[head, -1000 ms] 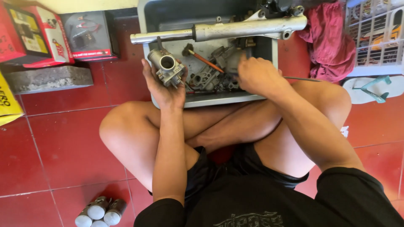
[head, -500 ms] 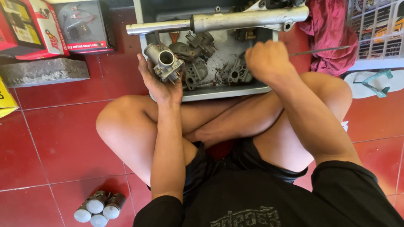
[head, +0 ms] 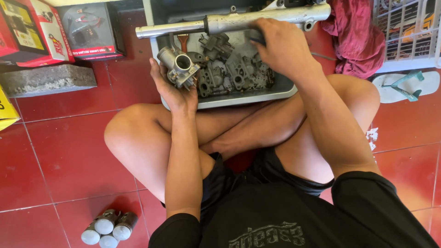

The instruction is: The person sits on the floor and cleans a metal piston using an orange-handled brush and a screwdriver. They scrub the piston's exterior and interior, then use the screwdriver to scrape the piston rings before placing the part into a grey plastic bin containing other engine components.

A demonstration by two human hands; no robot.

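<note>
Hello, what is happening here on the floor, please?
A person sits cross-legged on a red tiled floor before a grey tray full of dirty metal engine parts. The left hand holds a carburetor upright over the tray's near corner. The right hand reaches into the tray's far side, closed around something dark that I cannot identify. A long metal tube lies across the tray. A dark red cloth sits to the right, small canisters nearby.

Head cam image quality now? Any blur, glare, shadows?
Head view: daylight, even, with soft shadows under the legs on the red tile floor. The right hand is slightly motion-blurred over the grey tray; the left hand and its carburetor are sharp. Mild sheen on the metal tube; slight wide-angle stretch at the edges.
</note>
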